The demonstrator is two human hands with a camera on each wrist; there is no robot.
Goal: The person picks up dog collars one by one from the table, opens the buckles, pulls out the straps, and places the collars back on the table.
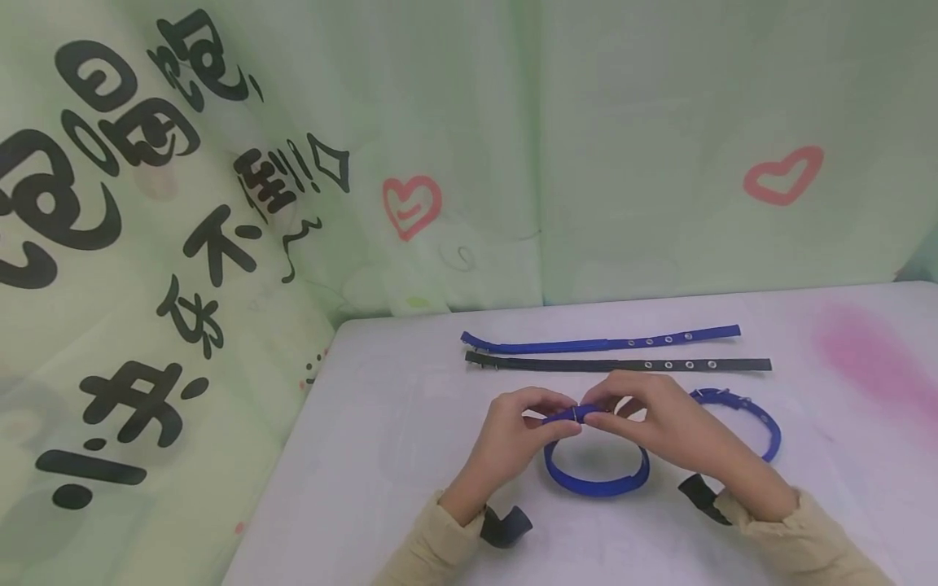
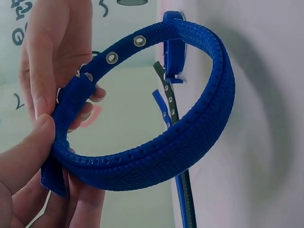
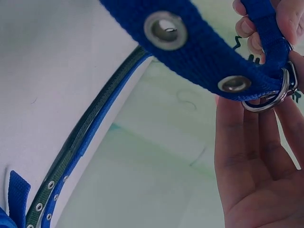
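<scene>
A blue pet collar [image 1: 597, 487] with eyelets is bent into a loop, raised between both hands. At the buckle end, my left hand [image 1: 516, 427] pinches the collar [image 2: 156, 166] between thumb and fingertips, and a short strap tip pokes out beneath the thumb. My right hand [image 1: 663, 415] pinches the band beside it, fingertips close to the left hand's. A metal D-ring [image 3: 275, 97] and the buckle show at the right fingers. Near the right forearm lies a second blue collar [image 1: 769, 427], looped, on the table.
Behind the hands, a flat blue collar [image 1: 564, 346] and a flat black collar [image 1: 586, 365] lie side by side on the white table [image 1: 381, 423]. A light green printed curtain [image 1: 623, 220] hangs along the table's back and left. Dark straps [image 1: 506, 527] hang at both wrists.
</scene>
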